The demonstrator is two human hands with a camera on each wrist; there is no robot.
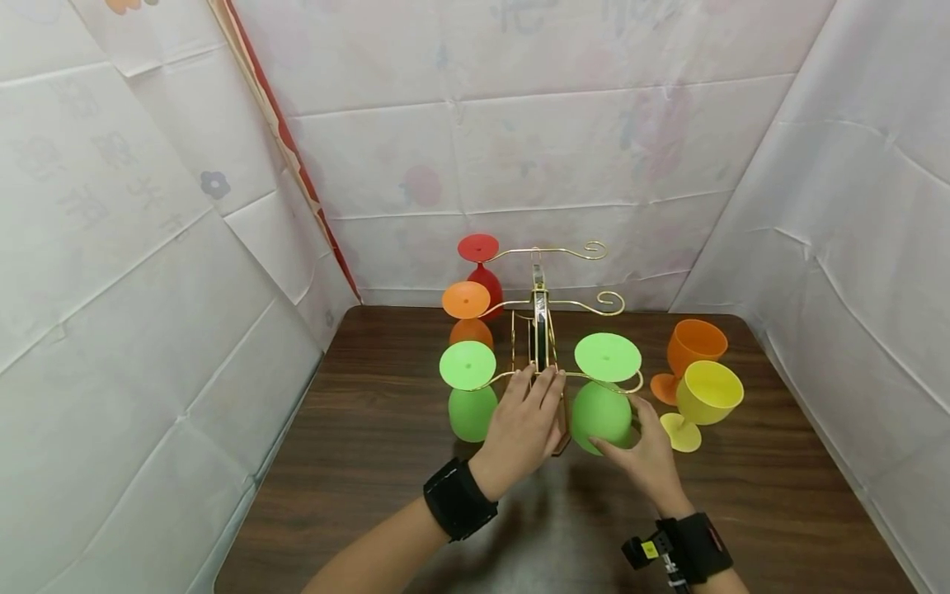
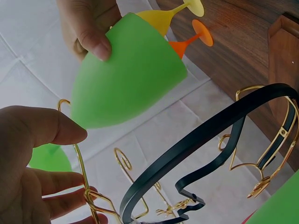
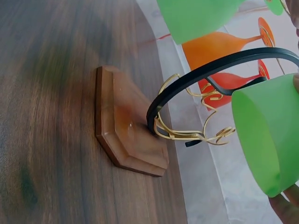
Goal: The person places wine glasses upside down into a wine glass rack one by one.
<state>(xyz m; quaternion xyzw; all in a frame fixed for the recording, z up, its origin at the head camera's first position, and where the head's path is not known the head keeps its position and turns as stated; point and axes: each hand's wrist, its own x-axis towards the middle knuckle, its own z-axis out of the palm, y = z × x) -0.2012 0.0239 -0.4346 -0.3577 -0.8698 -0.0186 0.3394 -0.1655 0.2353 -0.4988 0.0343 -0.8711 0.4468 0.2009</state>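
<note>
A glass rack [image 1: 540, 318] with gold wire arms, a dark curved upright and a brown wooden base [image 3: 133, 126] stands mid-table. My left hand [image 1: 523, 421] holds its front arm at the middle, thumb and fingers on either side of the wire [image 2: 80, 163]. Upside down at that arm's right end is a green goblet [image 1: 603, 412], its foot above the wire. My right hand [image 1: 649, 458] grips this goblet's bowl between thumb and fingers. A second green goblet [image 1: 472, 411] hangs inverted at the arm's left end, beside my left hand.
Behind it on the rack's left side hang an orange goblet [image 1: 466, 301] and a red goblet [image 1: 478, 247]. At the right of the table, a yellow goblet [image 1: 708, 392] and another orange goblet [image 1: 696, 346] stand close together. White sheets [image 1: 519, 165] surround the wooden table [image 1: 356, 429].
</note>
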